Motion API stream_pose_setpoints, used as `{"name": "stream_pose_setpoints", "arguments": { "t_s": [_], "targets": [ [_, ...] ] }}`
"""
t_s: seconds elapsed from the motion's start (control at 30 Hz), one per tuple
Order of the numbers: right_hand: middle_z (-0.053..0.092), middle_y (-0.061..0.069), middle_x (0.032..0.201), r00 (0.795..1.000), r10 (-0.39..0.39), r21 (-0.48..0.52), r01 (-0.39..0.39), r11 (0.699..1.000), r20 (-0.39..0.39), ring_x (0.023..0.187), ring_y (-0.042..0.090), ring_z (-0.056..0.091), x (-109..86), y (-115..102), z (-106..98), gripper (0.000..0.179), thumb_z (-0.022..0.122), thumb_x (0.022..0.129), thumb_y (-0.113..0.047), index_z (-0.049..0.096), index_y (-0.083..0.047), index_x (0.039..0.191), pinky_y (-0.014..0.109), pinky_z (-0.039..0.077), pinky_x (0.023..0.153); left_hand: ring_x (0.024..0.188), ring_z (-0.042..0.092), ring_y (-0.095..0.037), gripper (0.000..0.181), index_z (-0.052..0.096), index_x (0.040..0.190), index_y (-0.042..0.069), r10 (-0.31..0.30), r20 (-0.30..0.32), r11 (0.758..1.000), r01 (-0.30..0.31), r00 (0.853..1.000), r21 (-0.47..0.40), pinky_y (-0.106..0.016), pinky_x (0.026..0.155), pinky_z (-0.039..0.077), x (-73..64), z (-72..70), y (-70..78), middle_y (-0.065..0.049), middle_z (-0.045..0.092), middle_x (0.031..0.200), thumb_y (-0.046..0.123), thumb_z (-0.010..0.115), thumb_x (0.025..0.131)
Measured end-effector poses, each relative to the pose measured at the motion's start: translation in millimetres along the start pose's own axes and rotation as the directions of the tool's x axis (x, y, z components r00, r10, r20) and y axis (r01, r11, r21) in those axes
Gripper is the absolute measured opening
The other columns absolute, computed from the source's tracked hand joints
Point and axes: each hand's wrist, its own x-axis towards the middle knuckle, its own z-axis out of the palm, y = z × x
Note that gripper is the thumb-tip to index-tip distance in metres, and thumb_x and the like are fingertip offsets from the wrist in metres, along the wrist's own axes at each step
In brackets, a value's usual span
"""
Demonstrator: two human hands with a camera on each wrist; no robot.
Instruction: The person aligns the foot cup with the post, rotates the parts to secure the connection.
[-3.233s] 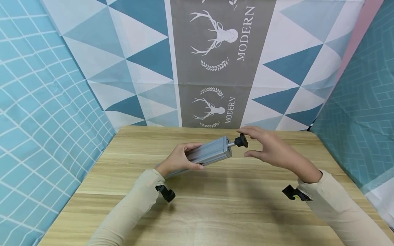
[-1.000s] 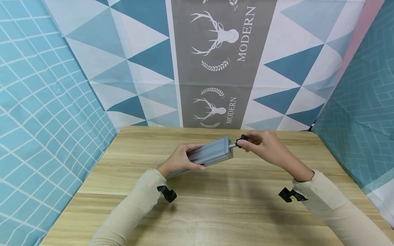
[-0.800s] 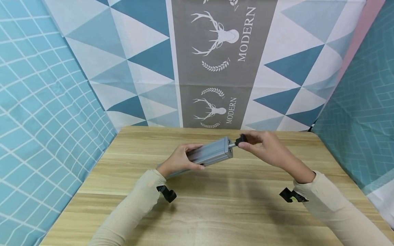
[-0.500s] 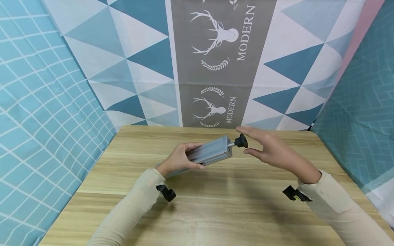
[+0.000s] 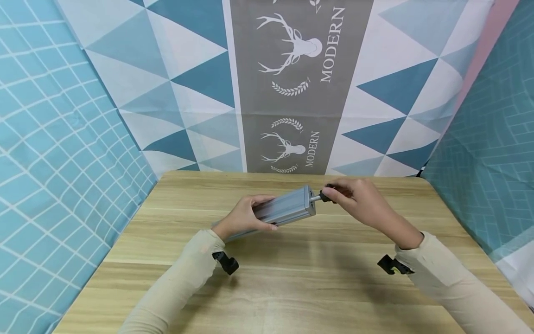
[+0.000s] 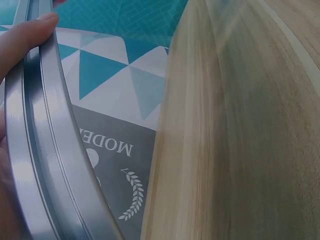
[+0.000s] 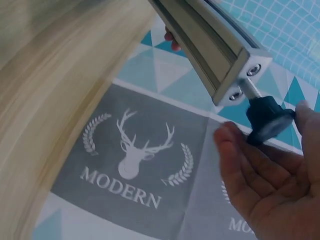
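Observation:
My left hand (image 5: 247, 217) grips a silver aluminium profile (image 5: 285, 204) around its sides, thumb on the near face. The profile is held at a slant over the wooden table, its right end raised. In the left wrist view a thumb lies across the grooved profile (image 6: 55, 125). A black levelling foot (image 7: 267, 120) projects from the profile's end plate on a metal stud (image 7: 249, 89), a gap showing between foot and plate. Thumb and fingers of my right hand (image 5: 362, 200) pinch this foot; in the head view they hide part of it. Screw heads show in the end plate.
The wooden table (image 5: 267, 287) runs back to a patterned cloth (image 5: 292, 88) with deer prints. Blue tiled-pattern cloths stand at the left (image 5: 54, 139) and right (image 5: 492, 139). A black wrist mount sits on each sleeve.
Half a second ago the right hand was spread open around the levelling foot; now its thumb and fingers have closed on it again. The left hand and profile have hardly moved.

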Motion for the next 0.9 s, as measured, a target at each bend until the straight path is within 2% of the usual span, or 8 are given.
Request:
{"name": "stream_pose_setpoints", "arguments": {
  "t_s": [0.13, 0.23, 0.33, 0.43, 0.57, 0.7, 0.8, 0.9],
  "targets": [
    [0.065, 0.013, 0.12, 0.995, -0.08, -0.075, 0.085, 0.994, 0.064, 0.103, 0.028, 0.065, -1.0, 1, -5, 0.059, 0.067, 0.089, -0.036, 0.053, -0.005, 0.137, 0.045, 0.052, 0.082, 0.111, 0.058, -0.018, 0.076, 0.058, 0.132, 0.01, -0.008, 0.001, 1.0, 0.008, 1.0, 0.001, -0.037, 0.096, 0.044, 0.3, -0.1, 0.9, -0.006, 0.061, 0.129, 0.015, 0.09, 0.064],
    [0.054, 0.013, 0.137, 0.973, -0.218, -0.127, 0.227, 0.966, 0.083, 0.12, 0.032, 0.055, -1.6, 4, -8, 0.071, 0.077, 0.081, -0.018, 0.045, -0.01, 0.144, 0.048, 0.049, 0.09, 0.111, 0.058, -0.018, 0.077, 0.057, 0.133, 0.009, -0.015, 0.003, 1.0, 0.015, 1.0, -0.002, -0.036, 0.096, 0.044, 1.1, 0.0, 0.8, -0.007, 0.061, 0.13, 0.013, 0.09, 0.064],
    [0.055, 0.012, 0.136, 0.938, -0.34, -0.147, 0.346, 0.927, 0.061, 0.117, 0.029, 0.058, -1.5, 7, -7, 0.072, 0.078, 0.076, 0.002, 0.048, -0.01, 0.14, 0.043, 0.05, 0.089, 0.112, 0.058, -0.019, 0.078, 0.057, 0.134, 0.008, -0.023, 0.005, 1.0, 0.023, 1.0, -0.001, -0.036, 0.096, 0.044, 2.0, 0.1, -0.1, -0.008, 0.06, 0.13, 0.011, 0.089, 0.063],
    [0.062, 0.012, 0.125, 0.924, -0.382, -0.159, 0.381, 0.911, 0.028, 0.101, 0.024, 0.066, -1.3, 9, -7, 0.066, 0.077, 0.076, 0.005, 0.052, -0.007, 0.136, 0.038, 0.054, 0.08, 0.112, 0.058, -0.019, 0.077, 0.057, 0.133, 0.008, -0.024, 0.0, 1.0, 0.024, 1.0, 0.003, -0.036, 0.096, 0.044, 2.4, 0.2, 0.8, -0.008, 0.06, 0.13, 0.012, 0.089, 0.063],
    [0.068, 0.009, 0.108, 0.947, -0.321, -0.145, 0.321, 0.936, 0.025, 0.086, 0.016, 0.067, -2.3, 8, -8, 0.05, 0.073, 0.084, -0.009, 0.057, -0.002, 0.13, 0.031, 0.055, 0.069, 0.111, 0.059, -0.018, 0.075, 0.059, 0.131, 0.01, -0.007, -0.005, 1.0, 0.007, 1.0, -0.003, -0.036, 0.095, 0.044, 3.6, -0.2, 3.1, -0.006, 0.062, 0.128, 0.015, 0.09, 0.063],
    [0.066, -0.001, 0.082, 0.989, -0.147, -0.071, 0.149, 0.986, 0.033, 0.07, 0.008, 0.06, -2.3, 3, -7, 0.024, 0.061, 0.094, -0.028, 0.067, -0.008, 0.105, 0.027, 0.049, 0.059, 0.108, 0.06, -0.016, 0.074, 0.061, 0.13, 0.012, 0.013, -0.008, 1.0, -0.013, 1.0, -0.001, -0.035, 0.093, 0.046, 4.6, -0.3, 4.7, -0.004, 0.064, 0.125, 0.018, 0.091, 0.062],
    [0.061, -0.004, 0.07, 0.999, -0.027, -0.048, 0.028, 0.998, 0.022, 0.061, 0.009, 0.055, -1.7, -1, -5, 0.031, 0.054, 0.097, -0.04, 0.066, -0.013, 0.087, 0.029, 0.045, 0.056, 0.108, 0.061, -0.016, 0.074, 0.061, 0.13, 0.009, 0.02, -0.007, 1.0, -0.02, 1.0, 0.004, -0.034, 0.093, 0.046, 2.4, -0.3, 9.6, -0.006, 0.064, 0.125, 0.017, 0.09, 0.063],
    [0.061, -0.004, 0.067, 1.0, 0.011, -0.071, -0.009, 0.997, 0.029, 0.058, 0.009, 0.053, -2.1, -3, -4, 0.036, 0.053, 0.097, -0.043, 0.069, -0.011, 0.086, 0.03, 0.044, 0.055, 0.109, 0.06, -0.019, 0.072, 0.06, 0.13, 0.005, 0.016, 0.004, 1.0, -0.016, 1.0, 0.006, -0.033, 0.093, 0.046, -3.2, -1.2, 23.4, -0.009, 0.063, 0.126, 0.012, 0.089, 0.064]
  ]
}}
